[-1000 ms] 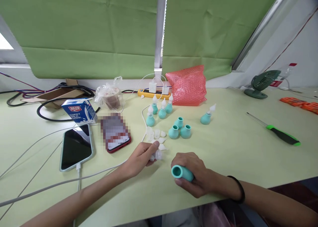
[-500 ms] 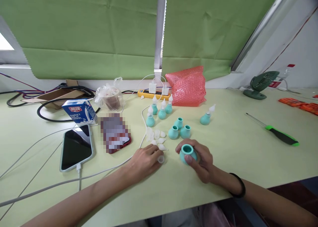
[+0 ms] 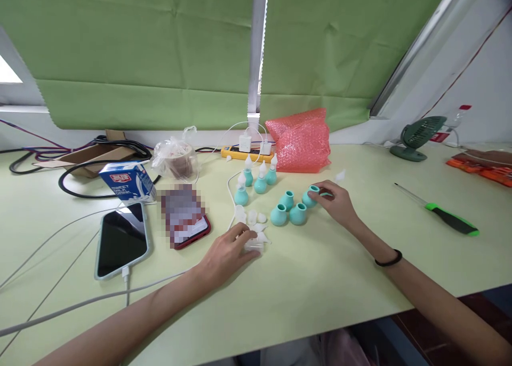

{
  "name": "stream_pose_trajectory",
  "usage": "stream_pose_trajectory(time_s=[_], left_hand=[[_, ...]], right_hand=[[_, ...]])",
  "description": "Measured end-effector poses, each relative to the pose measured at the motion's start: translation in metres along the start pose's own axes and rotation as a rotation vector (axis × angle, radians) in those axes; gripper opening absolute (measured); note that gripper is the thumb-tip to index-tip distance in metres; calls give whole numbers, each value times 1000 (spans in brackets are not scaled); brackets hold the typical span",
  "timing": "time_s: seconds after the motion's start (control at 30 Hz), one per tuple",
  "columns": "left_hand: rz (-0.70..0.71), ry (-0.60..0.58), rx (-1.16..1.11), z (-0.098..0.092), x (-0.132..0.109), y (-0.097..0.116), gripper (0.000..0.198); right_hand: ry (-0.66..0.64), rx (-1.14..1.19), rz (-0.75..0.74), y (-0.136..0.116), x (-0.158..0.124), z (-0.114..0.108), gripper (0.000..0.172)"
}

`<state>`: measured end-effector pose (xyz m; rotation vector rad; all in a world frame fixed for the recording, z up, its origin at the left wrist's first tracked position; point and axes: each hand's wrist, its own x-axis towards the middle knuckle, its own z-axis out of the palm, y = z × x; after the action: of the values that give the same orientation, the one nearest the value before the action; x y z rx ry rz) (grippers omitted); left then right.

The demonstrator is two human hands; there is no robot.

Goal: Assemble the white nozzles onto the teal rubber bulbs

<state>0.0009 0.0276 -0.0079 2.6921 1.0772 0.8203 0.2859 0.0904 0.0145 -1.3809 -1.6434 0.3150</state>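
My right hand (image 3: 338, 201) grips a turquoise squeeze bulb (image 3: 310, 197) at its side, the open mouth facing up. Beside it stand three more open turquoise bulbs (image 3: 279, 215). Behind my right hand, a bulb with a clear tip (image 3: 340, 176) is mostly hidden. My left hand (image 3: 230, 247) rests on the table, thumb and fingers around a clear plastic tube (image 3: 255, 246). Loose translucent tips and small parts (image 3: 252, 217) lie just beyond those fingers. Farther back, several turquoise bulbs (image 3: 260, 185) stand upright with clear tips fitted.
On the left are a phone (image 3: 123, 240) on a cable, a red-cased phone (image 3: 192, 232) and a milk carton (image 3: 128, 182). A yellow power strip (image 3: 240, 153) and pink bubble wrap (image 3: 300, 142) lie behind. A screwdriver (image 3: 452, 217) and a green fan (image 3: 420, 136) are at right.
My right hand has carried the open bulb away from me and rightward, next to the three open ones. My left hand has shifted slightly, and the clear tube now lies sideways under its fingers.
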Motion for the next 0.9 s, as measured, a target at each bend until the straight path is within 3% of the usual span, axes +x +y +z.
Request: stream_pose_trajectory(time_s=[0.17,0.3,0.47,0.53,0.63,0.77,0.9], left_hand=[[20,44,34,2,-1,2,14],[42,60,39,6,-2,0,21],[72,68,70,6,-3,-1,24],[101,43,93,4,-2,1,24],[126,6,121,2,-1,5,25],[114,-53,156,1,-1,7,30],[85,-88,172,0,-2,7,35]], right_hand=[[-82,-92,53,7,-3,8,21],[-77,-98,42,3,-3,4,28],[378,-318,-126,1,2,-14,45],[447,-466,-100,6,6,-20,52],[330,-591,-10,17,11,-22,50],[138,-574,133,34,13,-17,48],[91,-477,143,45,12,-12,45]])
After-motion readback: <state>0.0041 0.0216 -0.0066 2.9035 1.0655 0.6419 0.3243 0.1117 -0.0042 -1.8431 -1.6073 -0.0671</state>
